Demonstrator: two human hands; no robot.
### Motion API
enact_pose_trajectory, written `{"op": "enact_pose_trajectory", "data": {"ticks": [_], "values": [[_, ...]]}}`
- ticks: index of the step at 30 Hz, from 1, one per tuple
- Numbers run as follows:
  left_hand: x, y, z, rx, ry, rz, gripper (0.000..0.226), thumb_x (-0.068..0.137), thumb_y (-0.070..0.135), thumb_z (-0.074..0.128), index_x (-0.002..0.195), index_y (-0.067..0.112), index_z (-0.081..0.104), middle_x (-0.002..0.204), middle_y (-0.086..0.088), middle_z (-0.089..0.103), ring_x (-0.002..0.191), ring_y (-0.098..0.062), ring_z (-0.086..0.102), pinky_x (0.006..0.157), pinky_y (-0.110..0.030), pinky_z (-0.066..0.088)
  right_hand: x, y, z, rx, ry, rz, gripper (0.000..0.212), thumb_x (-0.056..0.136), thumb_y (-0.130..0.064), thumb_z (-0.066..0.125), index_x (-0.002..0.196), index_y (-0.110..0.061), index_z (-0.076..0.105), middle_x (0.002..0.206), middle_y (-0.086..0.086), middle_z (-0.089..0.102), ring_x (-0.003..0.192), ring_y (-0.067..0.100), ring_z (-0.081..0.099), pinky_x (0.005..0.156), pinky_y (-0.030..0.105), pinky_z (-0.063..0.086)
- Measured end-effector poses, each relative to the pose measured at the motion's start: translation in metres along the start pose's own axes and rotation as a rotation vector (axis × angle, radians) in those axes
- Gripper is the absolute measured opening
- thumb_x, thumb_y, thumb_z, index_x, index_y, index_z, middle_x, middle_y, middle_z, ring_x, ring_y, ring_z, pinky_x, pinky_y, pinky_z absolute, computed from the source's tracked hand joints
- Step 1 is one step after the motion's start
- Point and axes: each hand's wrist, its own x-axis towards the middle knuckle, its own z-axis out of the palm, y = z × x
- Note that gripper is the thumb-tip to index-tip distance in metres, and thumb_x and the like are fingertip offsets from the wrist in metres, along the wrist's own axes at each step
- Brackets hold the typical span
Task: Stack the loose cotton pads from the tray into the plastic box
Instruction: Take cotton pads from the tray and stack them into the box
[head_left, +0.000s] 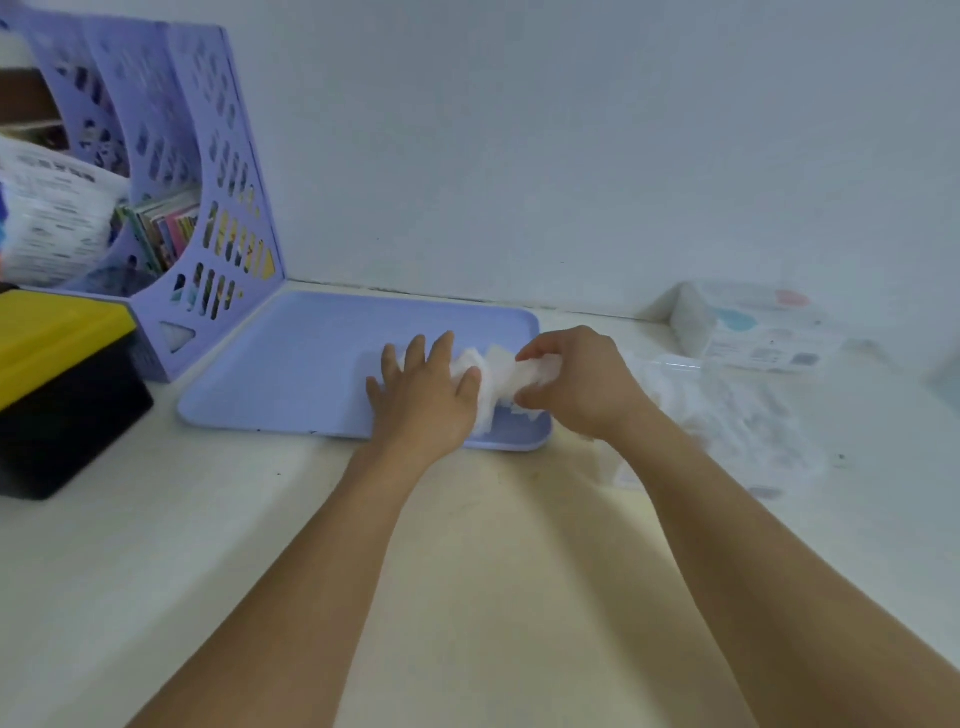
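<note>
A light blue tray (291, 364) lies on the table against the wall. White cotton pads (488, 384) are heaped at its right end. My left hand (423, 395) lies flat on the tray with straight fingers, pressing against the left side of the heap. My right hand (571, 379) grips a bunch of pads between curled fingers and thumb, just above the tray's right edge. A clear plastic box (727, 421) with white pads in it sits on the table to the right of the tray, partly hidden by my right forearm.
A purple file rack (208, 208) with books stands at the back left. A yellow and black box (62, 384) sits at the left. A white packet (753, 327) lies at the back right near the wall.
</note>
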Motion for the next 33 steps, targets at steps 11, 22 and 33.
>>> {"op": "enact_pose_trajectory", "data": {"ticks": [11,22,33], "values": [[-0.010,-0.004,0.008,-0.494,0.177,0.615,0.044,0.087,0.024,0.055,0.131,0.019,0.063,0.143,0.001,0.054,0.144,-0.014,0.038,0.115,-0.017,0.028,-0.031,0.012,-0.019,0.363,0.081,-0.122,0.018,0.076,-0.016,0.085,0.090,-0.022,0.075,0.079,-0.010,0.072,0.059,0.005,0.058,0.060,0.018,0.047],[-0.041,0.036,-0.003,-1.092,-0.209,0.287,0.047,0.091,0.037,0.058,0.136,0.023,0.056,0.130,0.001,0.066,0.122,-0.016,0.062,0.101,-0.035,0.051,-0.051,0.004,-0.029,0.455,0.041,-0.252,0.052,0.070,-0.004,0.088,0.113,-0.028,0.071,0.107,-0.009,0.072,0.093,0.015,0.068,0.082,0.043,0.059],[-0.039,0.030,-0.018,-1.500,-0.299,0.196,0.037,0.089,0.015,0.072,0.122,0.013,0.056,0.126,-0.012,0.065,0.116,-0.027,0.066,0.088,-0.038,0.058,-0.049,0.007,-0.030,0.987,-0.024,-0.062,0.032,0.090,-0.015,0.073,0.121,-0.010,0.069,0.118,0.008,0.073,0.109,0.024,0.070,0.098,0.041,0.055]]}}
